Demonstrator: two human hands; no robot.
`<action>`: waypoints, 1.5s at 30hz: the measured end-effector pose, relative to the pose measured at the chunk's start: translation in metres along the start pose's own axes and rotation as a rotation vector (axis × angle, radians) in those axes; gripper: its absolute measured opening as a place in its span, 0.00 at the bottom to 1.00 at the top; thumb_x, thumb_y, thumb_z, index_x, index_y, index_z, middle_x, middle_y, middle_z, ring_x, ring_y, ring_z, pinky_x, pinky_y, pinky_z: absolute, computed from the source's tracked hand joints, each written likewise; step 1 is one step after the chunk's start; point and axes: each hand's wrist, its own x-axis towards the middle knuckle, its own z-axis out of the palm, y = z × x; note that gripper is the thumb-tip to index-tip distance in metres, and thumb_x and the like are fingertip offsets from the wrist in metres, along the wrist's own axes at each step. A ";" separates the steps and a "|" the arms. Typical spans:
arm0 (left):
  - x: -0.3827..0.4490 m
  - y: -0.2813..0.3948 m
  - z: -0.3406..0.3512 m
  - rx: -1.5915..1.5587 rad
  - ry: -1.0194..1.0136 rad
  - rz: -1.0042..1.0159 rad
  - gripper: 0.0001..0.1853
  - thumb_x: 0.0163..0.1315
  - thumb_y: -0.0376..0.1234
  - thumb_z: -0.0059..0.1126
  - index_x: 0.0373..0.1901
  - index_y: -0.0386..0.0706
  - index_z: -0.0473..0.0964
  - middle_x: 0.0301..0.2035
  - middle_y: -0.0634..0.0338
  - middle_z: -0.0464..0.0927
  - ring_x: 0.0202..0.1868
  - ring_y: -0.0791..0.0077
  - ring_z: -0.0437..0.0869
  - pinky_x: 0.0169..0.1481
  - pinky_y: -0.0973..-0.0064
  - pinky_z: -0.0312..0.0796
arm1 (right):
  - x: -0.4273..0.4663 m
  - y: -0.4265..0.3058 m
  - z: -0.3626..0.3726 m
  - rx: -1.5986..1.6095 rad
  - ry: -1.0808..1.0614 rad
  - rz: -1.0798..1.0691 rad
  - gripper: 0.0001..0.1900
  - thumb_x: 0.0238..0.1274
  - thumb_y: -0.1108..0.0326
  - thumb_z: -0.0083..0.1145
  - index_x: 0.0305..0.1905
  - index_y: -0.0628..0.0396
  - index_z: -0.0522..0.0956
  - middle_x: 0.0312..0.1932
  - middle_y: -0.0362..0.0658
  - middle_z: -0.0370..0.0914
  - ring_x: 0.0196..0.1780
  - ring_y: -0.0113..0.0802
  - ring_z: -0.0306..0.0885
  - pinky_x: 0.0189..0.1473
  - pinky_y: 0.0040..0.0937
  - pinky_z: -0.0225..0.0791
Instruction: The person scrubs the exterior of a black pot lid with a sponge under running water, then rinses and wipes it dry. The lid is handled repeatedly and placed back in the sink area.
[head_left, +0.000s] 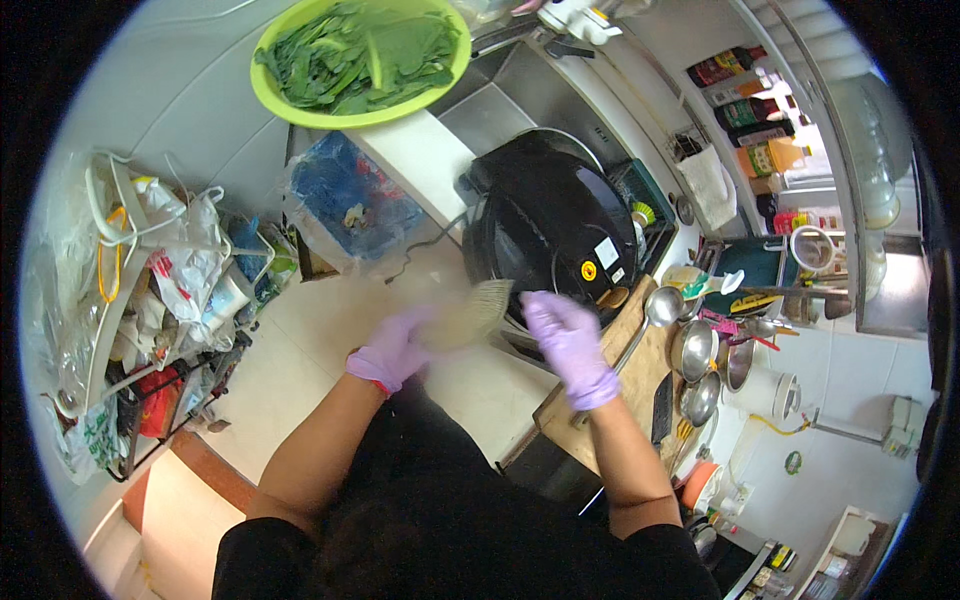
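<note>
A purple glove covers my left hand (396, 345), whose fingers are blurred at a pale, ridged item (480, 311), possibly a brush head or a strainer. The blur hides its full shape, but the hand appears to grip it. My right hand (568, 345), gloved too, is raised just right of that item with its fingers bent; whether it holds anything is not clear. Beyond both hands, a large black rounded appliance (551, 217) with a yellow round sticker stands over the sink (487, 109).
A green basin (360, 120) of leafy greens stands at the top. Right lie a wooden board (637, 386), a ladle (663, 306) and metal bowls (694, 351). A blue plastic-lined bin (352, 195) and a rack of bags (187, 262) are at left.
</note>
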 end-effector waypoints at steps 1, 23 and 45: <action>0.005 -0.010 -0.016 0.159 0.010 0.126 0.22 0.72 0.34 0.43 0.64 0.36 0.64 0.60 0.51 0.71 0.63 0.57 0.72 0.69 0.57 0.65 | 0.007 0.010 -0.018 0.096 0.014 0.041 0.16 0.69 0.59 0.56 0.41 0.63 0.82 0.34 0.50 0.83 0.38 0.36 0.81 0.46 0.33 0.74; 0.116 -0.063 0.056 0.836 0.468 1.276 0.27 0.75 0.38 0.29 0.73 0.36 0.51 0.71 0.43 0.53 0.74 0.52 0.50 0.78 0.59 0.41 | 0.126 0.077 -0.036 -1.003 -0.080 -0.570 0.42 0.68 0.50 0.48 0.76 0.58 0.42 0.78 0.57 0.37 0.79 0.57 0.36 0.74 0.59 0.36; 0.110 -0.067 0.033 0.957 0.373 1.282 0.33 0.73 0.48 0.35 0.73 0.38 0.53 0.70 0.42 0.55 0.72 0.46 0.55 0.76 0.56 0.47 | 0.136 0.074 -0.038 -0.975 -0.059 -0.582 0.40 0.69 0.49 0.46 0.77 0.56 0.43 0.78 0.57 0.39 0.80 0.55 0.37 0.74 0.58 0.36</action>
